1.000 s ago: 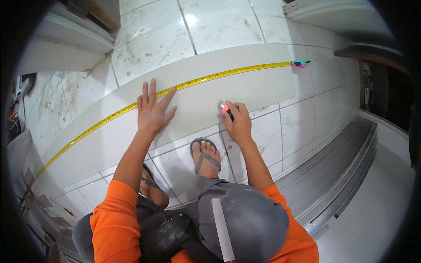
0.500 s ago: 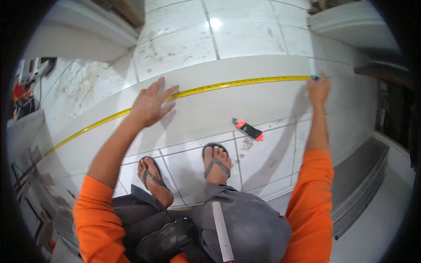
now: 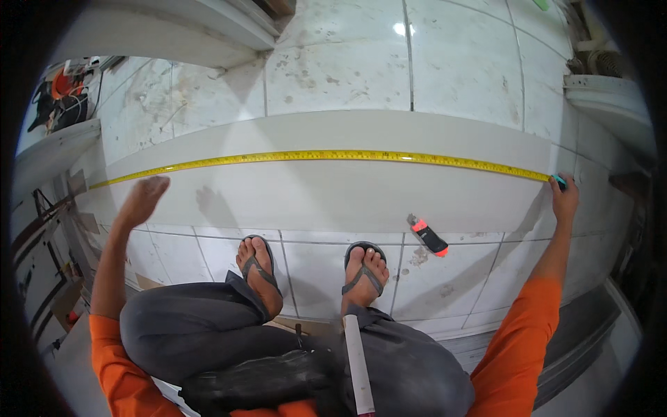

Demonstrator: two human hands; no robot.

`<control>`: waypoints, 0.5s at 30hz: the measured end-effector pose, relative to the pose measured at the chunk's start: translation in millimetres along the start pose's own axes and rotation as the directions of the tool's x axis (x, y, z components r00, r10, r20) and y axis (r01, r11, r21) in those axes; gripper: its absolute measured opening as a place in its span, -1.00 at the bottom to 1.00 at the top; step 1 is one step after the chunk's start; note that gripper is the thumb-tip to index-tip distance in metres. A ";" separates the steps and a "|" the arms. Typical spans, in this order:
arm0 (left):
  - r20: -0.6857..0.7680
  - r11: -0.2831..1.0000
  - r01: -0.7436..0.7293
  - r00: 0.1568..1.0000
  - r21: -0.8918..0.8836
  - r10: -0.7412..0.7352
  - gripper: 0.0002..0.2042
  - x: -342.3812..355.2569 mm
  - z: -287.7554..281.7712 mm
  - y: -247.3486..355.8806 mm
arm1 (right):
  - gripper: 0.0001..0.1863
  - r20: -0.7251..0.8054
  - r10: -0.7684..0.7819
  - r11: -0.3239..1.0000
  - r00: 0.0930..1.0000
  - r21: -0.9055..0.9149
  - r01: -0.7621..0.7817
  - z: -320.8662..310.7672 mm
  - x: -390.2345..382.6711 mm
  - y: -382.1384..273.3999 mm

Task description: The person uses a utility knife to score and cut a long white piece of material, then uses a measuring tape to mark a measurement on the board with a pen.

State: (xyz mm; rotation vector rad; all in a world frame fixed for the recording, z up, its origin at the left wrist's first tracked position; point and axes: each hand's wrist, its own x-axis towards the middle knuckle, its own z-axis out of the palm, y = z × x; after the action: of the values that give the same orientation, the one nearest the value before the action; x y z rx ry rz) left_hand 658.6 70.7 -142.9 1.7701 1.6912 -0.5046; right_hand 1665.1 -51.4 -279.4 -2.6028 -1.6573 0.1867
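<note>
A yellow tape measure blade (image 3: 333,155) stretches lengthwise across a long pale grey panel (image 3: 306,201) lying on the floor. At the blade's right end, my right hand (image 3: 566,200) grips the small dark and teal tape measure case (image 3: 558,182). My left hand (image 3: 144,200) hovers over the panel's left part, just on the near side of the blade. It holds nothing that I can see; its fingers are extended and slightly blurred. What looks like a utility knife (image 3: 429,236), black with pink-orange ends, rests across the panel's near edge, partly on the tiles.
My sandalled feet (image 3: 365,274) stand on white tiles (image 3: 319,260) close to the panel. A pale strip (image 3: 358,365) lies against my right leg. White fixtures (image 3: 160,35) border the far left, with orange and black equipment (image 3: 66,97) beyond. Dark stacked boards (image 3: 583,340) lie at the right.
My left hand has lifted off the blade and moved left toward its far end. My right hand still holds the case at the right end. The whole view has shifted.
</note>
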 end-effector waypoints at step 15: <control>0.187 -0.493 0.105 0.975 -0.864 -0.118 -0.24 -4.7 162.0 0.2 | -0.59 0.288 0.029 0.981 0.957 0.178 -0.083 -61.9 -88.0 -152.8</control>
State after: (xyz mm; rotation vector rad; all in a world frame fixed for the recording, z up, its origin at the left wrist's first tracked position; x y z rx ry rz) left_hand 682.3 -41.4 -257.6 -0.0060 1.2492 0.9343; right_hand 1498.8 -64.9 -195.1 -2.5751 -1.5510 0.7161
